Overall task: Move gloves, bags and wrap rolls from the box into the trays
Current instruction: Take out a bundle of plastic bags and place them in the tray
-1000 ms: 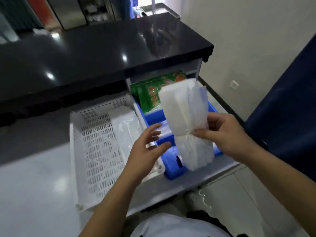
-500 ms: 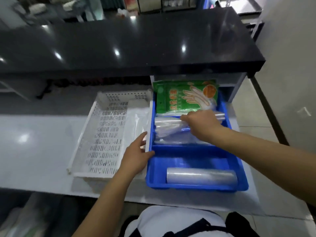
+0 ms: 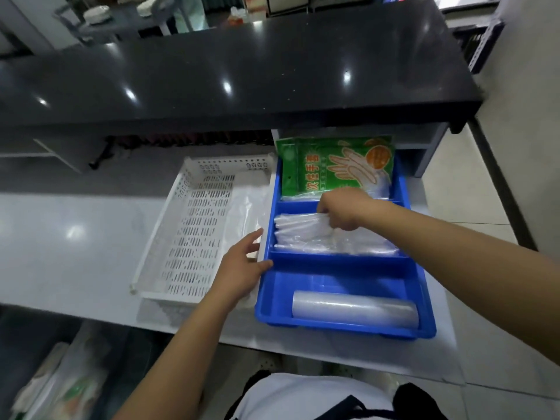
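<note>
Since prev frame, right hand (image 3: pixel 342 210) still pinches crinkly clear bags (image 3: pixel 306 234) in blue tray (image 3: pixel 339 263) mid section; left hand (image 3: pixel 242 268) relaxed.

I am looking down on a glossy black countertop (image 3: pixel 242 74) reflecting ceiling lights, a white work surface (image 3: pixel 60 237) lying below it, pale floor tiles (image 3: pixel 472 189) showing at right, a plain light wall (image 3: pixel 527 86) rising beyond.
</note>
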The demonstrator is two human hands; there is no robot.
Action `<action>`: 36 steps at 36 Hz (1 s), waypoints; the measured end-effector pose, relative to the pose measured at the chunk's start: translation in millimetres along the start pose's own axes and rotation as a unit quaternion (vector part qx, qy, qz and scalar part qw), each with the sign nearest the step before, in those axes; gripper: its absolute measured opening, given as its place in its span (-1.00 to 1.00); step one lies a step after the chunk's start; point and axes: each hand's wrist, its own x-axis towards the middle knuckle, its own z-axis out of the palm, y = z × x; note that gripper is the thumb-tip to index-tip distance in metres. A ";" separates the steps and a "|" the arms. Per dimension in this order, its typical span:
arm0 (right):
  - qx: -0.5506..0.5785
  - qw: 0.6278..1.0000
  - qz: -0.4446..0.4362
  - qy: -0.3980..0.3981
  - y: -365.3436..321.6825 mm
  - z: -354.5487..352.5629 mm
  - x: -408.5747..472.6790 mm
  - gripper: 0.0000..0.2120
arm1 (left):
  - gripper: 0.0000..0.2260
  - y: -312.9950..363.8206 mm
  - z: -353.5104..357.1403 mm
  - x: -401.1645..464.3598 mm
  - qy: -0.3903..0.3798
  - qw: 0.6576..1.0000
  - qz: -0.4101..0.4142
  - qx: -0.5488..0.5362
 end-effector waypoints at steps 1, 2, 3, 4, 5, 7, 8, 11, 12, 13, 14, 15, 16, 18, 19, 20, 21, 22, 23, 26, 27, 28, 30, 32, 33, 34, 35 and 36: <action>0.013 1.000 0.000 -0.019 2.8 -3.9 1.0 -0.83 | -0.41 1.5 0.2 -0.5 -0.003 1.000 0.002 0.007; 0.029 0.999 0.005 -0.030 5.4 -6.7 1.5 -0.84 | -0.41 4.3 0.5 -1.9 -0.007 1.000 0.004 0.020; 0.043 0.999 0.011 -0.025 7.1 -8.4 1.2 -0.84 | -0.42 7.4 1.2 -3.6 -0.003 0.999 0.013 0.045; 0.054 0.998 0.022 -0.004 8.0 -8.1 0.2 -0.80 | -0.44 10.7 2.2 -5.3 0.012 0.996 0.034 0.087; 0.060 0.997 0.038 0.034 7.8 -6.6 -2.9 -0.71 | -0.46 14.3 3.5 -6.4 0.035 0.987 0.074 0.136; 0.058 0.987 0.065 0.138 6.8 -0.3 -16.4 -0.60 | -0.51 22.9 8.0 -7.3 0.062 0.959 0.187 0.202; 0.052 0.979 0.069 0.185 6.8 5.0 -25.0 -0.62 | -0.52 28.5 11.5 -7.4 0.058 0.947 0.231 0.214; 0.058 0.969 0.069 0.230 4.9 26.6 -52.8 -0.68 | -0.55 43.9 27.0 -1.4 0.004 0.928 0.280 0.246; 0.057 0.972 0.082 0.211 3.5 34.4 -60.4 -0.64 | -0.54 46.8 33.7 3.0 -0.014 0.921 0.281 0.271; 0.057 0.976 0.104 0.182 2.2 42.0 -66.5 -0.57 | -0.52 48.9 41.1 8.2 -0.030 0.912 0.277 0.302; 0.064 0.979 0.125 0.150 2.0 50.0 -70.7 -0.50 | -0.50 49.9 48.7 14.0 -0.046 0.901 0.269 0.336; 0.078 0.980 0.140 0.122 2.7 57.1 -73.1 -0.44 | -0.48 50.3 55.8 20.1 -0.063 0.893 0.255 0.365; 0.095 0.979 0.145 0.105 4.9 63.3 -74.0 -0.38 | -0.46 50.6 62.0 26.2 -0.079 0.888 0.238 0.386; 0.102 0.981 0.140 0.091 10.0 72.1 -72.7 -0.31 | -0.43 49.6 71.4 37.4 -0.101 0.880 0.210 0.415; 0.098 0.982 0.134 0.091 12.5 75.4 -71.4 -0.29 | -0.41 48.7 74.9 42.0 -0.103 0.875 0.205 0.426; 0.095 0.983 0.129 0.092 14.5 78.2 -69.5 -0.27 | -0.40 47.3 77.4 45.3 -0.101 0.872 0.205 0.433; 0.096 0.983 0.126 0.095 16.6 80.4 -67.9 -0.25 | -0.39 46.0 79.5 47.8 -0.096 0.871 0.208 0.435; 0.098 0.983 0.123 0.099 18.6 82.3 -66.6 -0.24 | -0.37 44.4 81.0 49.2 -0.092 0.871 0.211 0.434; 0.098 0.982 0.120 0.104 20.6 84.2 -65.3 -0.24 | -0.36 42.5 81.9 49.9 -0.088 0.872 0.214 0.432; 0.105 0.981 0.106 0.120 28.1 88.4 -63.3 -0.23 | -0.37 37.3 82.0 51.5 -0.084 0.871 0.228 0.428; 0.110 0.981 0.102 0.124 30.1 89.0 -62.9 -0.23 | -0.37 36.1 81.3 52.0 -0.086 0.870 0.230 0.427; 0.113 0.980 0.100 0.127 31.4 89.6 -62.5 -0.23 | -0.38 35.4 80.6 52.7 -0.088 0.870 0.232 0.427; 0.110 0.980 0.099 0.131 32.9 90.4 -61.6 -0.24 | -0.39 34.9 79.4 54.1 -0.091 0.870 0.231 0.425; 0.106 0.980 0.101 0.135 33.5 90.3 -61.0 -0.26 | -0.39 35.3 78.2 55.4 -0.093 0.870 0.232 0.424; 0.104 0.980 0.102 0.136 33.5 90.2 -60.9 -0.26 | -0.40 35.4 77.8 55.9 -0.095 0.870 0.233 0.424; 0.102 0.980 0.104 0.136 33.4 90.1 -60.9 -0.26 | -0.40 35.4 77.3 56.0 -0.097 0.870 0.233 0.424; 0.099 0.980 0.106 0.136 33.2 90.2 -60.7 -0.26 | -0.40 35.5 77.1 56.0 -0.098 0.870 0.232 0.423; 0.095 0.980 0.110 0.137 32.9 90.7 -60.5 -0.27 | -0.40 35.6 77.0 56.0 -0.098 0.870 0.231 0.424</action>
